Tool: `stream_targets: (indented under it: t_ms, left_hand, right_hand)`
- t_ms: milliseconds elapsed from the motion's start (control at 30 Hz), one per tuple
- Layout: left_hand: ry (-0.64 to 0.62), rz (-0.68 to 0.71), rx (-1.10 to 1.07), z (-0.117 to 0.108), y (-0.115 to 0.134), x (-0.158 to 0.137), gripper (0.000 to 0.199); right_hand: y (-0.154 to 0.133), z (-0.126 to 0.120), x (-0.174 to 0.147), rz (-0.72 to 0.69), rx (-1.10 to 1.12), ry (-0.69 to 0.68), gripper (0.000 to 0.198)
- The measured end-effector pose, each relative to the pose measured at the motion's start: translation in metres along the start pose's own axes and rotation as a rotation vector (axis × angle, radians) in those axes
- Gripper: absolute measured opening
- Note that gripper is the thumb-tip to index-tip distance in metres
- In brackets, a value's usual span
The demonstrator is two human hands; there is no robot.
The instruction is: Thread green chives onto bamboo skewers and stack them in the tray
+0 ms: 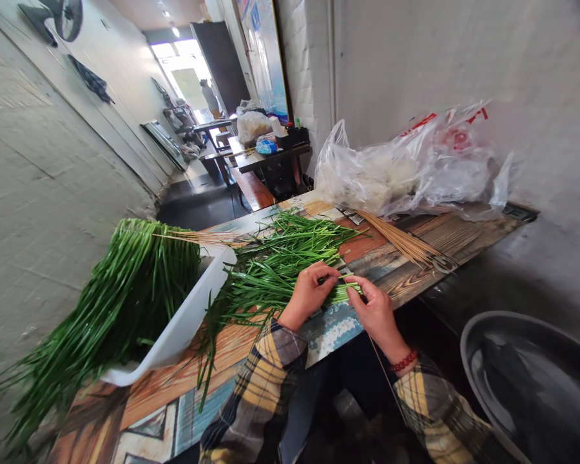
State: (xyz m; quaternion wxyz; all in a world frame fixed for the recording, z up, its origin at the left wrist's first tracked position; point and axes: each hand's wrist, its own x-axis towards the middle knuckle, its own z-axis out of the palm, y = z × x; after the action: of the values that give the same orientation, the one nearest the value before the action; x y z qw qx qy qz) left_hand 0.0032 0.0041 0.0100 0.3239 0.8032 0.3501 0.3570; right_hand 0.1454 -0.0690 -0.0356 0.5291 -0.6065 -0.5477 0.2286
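On the wood-patterned table lies a loose pile of green garlic chives (290, 248), their pale stalk ends pointing right. My left hand (313, 290) pinches chive stalks near these ends, fingers closed. Close beside it, my right hand (374, 314) is closed at the stalk ends. A thin bamboo skewer (383, 370) runs from under the right palm down toward my lap; its upper tip is hidden by the fingers. To the left, a white plastic tray (188, 316) holds a thick stack of chives (125, 290) threaded on several skewers, the leaves hanging over its side.
A bundle of bare bamboo skewers (401, 238) lies on the table's right part. Behind it sits a clear plastic bag (406, 171) against the wall. A large dark basin (526, 380) stands low at the right. Further tables (270, 158) and a distant person (209, 96) are in the background.
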Motion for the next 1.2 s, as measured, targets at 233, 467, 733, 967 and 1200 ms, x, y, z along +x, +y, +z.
stream_targets:
  t_ms: [233,467,733,967,1200]
  left_hand:
    - [-0.001,0.007,-0.022,0.000,0.000,0.000,0.013]
    - [-0.025,0.023,-0.017,0.000,-0.001,0.000,0.014]
    - [-0.056,0.039,0.017,-0.001,-0.001,-0.001,0.014]
    - [-0.103,0.064,0.017,0.001,-0.001,-0.002,0.015]
    - [-0.072,0.042,0.064,-0.004,-0.002,0.001,0.018]
  right_hand:
    - [-0.001,0.000,0.000,0.016,0.008,0.000,0.028]
    - [0.004,0.003,0.000,0.029,0.035,0.000,0.028]
    - [0.006,0.002,0.000,0.014,0.036,0.022,0.047]
    - [0.006,0.003,0.000,0.012,0.043,0.039,0.026]
    - [0.011,0.005,0.000,0.030,0.064,0.024,0.022]
